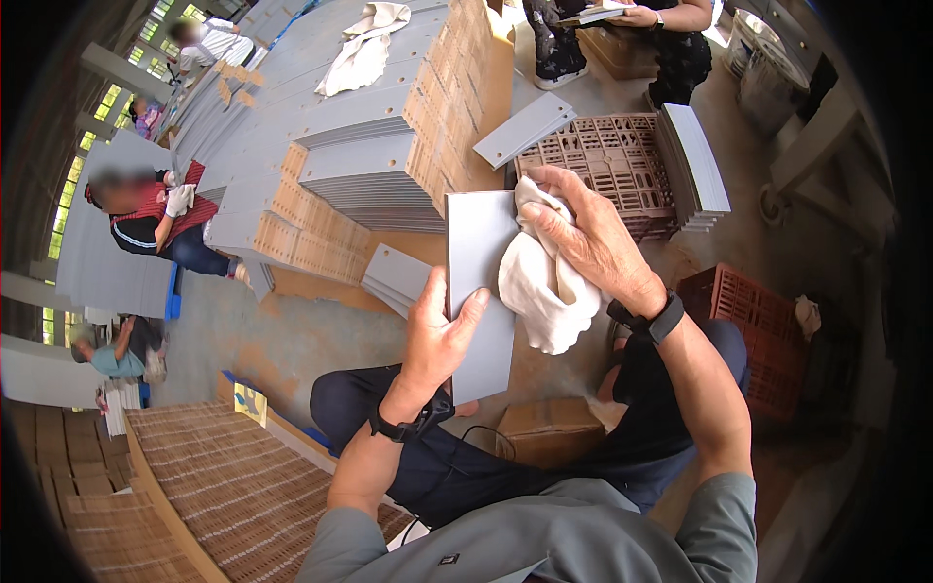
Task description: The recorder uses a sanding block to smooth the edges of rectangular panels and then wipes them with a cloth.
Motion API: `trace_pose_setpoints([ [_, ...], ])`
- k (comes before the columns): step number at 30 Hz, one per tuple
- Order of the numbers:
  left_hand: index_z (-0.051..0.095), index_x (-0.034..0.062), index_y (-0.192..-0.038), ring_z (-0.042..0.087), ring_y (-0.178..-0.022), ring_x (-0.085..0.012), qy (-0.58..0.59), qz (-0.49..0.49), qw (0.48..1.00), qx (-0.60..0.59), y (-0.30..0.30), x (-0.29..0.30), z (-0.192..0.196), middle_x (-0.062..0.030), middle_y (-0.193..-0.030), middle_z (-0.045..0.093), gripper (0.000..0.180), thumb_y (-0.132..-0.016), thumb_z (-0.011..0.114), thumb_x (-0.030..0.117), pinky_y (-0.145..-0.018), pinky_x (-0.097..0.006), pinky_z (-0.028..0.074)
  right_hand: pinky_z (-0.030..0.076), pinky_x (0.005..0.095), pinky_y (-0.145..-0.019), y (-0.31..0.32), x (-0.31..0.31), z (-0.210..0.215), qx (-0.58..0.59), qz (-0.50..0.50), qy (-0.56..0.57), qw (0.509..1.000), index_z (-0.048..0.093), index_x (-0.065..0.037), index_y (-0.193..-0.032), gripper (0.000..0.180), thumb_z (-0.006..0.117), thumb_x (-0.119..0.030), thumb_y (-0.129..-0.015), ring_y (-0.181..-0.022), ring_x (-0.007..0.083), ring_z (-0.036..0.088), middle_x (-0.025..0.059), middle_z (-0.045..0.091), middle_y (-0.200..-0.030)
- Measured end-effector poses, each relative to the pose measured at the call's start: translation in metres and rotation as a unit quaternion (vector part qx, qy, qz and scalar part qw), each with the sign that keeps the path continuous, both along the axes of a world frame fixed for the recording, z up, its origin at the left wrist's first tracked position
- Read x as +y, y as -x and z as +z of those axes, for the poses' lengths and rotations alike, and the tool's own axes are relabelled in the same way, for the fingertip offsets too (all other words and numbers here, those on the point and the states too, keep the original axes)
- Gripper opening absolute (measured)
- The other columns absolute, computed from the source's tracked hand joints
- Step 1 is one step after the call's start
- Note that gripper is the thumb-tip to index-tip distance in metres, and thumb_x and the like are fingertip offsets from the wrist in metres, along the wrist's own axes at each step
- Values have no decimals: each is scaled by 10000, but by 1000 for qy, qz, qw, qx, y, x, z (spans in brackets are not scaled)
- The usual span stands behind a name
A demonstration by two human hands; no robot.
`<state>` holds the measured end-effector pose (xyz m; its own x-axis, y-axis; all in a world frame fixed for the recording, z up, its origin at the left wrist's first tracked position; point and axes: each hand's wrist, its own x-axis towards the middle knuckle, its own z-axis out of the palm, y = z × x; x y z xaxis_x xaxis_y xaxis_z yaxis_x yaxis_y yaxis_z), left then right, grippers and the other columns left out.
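Upright in front of me is a flat grey board [478, 243]. My left hand [437, 330] grips its left edge, the thumb lying across the face. A bunched white cloth [552, 291] is pinched in my right hand [593, 238] and hangs down over the board's right edge. The fingers of that hand press the cloth near the upper right part of the board. Both wrists wear black bands. Just beyond the board stand tall stacks of similar grey boards [364, 185] with pale brown edges, each board showing a small hole.
A brown plastic crate [593, 160] stands ahead right, grey boards [692, 165] leaning on it. A red-brown crate [748, 335] sits to my right. Near my feet is a cardboard box [549, 428]. Another white cloth [364, 44] lies on the stacks. Several people work at the left and far side.
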<state>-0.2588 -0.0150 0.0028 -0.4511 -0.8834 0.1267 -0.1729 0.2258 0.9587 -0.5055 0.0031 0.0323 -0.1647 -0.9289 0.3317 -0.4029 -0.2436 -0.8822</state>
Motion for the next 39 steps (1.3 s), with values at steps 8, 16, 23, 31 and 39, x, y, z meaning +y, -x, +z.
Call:
trace_pose_setpoints([
  [8,559,-19,-1229,586,-982,-123,-6,-21,997,-68,3,7,4,-96,-1118,697,327,-1019,708,184,-882,-312,507,526,359,-834,-5,-6,-10,-79,62,-34,994,611,57,-1246,482,717,-348,-1008,-914,203,654,154,684,-991],
  [16,553,-19,-1227,610,-977,-132,11,-15,997,-69,4,15,8,-122,-1132,709,299,-1019,697,141,-868,-314,520,500,257,-746,-11,-12,-17,-232,80,-71,967,670,-48,-1079,305,720,-342,-1018,-847,55,589,-13,674,-916],
  [23,541,-4,-1301,584,-1049,-97,-58,-46,997,34,0,9,-4,-59,-1211,658,327,-1047,667,158,-929,-272,485,471,221,-644,-12,-7,-18,-384,91,-140,908,677,-77,-1045,302,614,-370,-1081,-750,16,579,-49,662,-855],
  [31,561,-14,-1197,619,-995,-122,-4,-11,999,-36,2,13,3,-92,-1112,699,277,-1029,689,165,-860,-298,511,532,380,-860,-15,0,-16,-84,-8,-23,996,559,72,-1331,521,532,-397,-1105,-934,294,704,220,709,-997],
  [39,545,-31,-1094,721,-809,-440,154,26,981,-113,20,20,-3,-253,-908,724,230,-982,706,88,-668,-444,550,537,415,-858,-21,-7,-23,-56,19,-26,998,521,34,-1375,468,551,-343,-1098,-942,370,713,264,703,-1020],
])
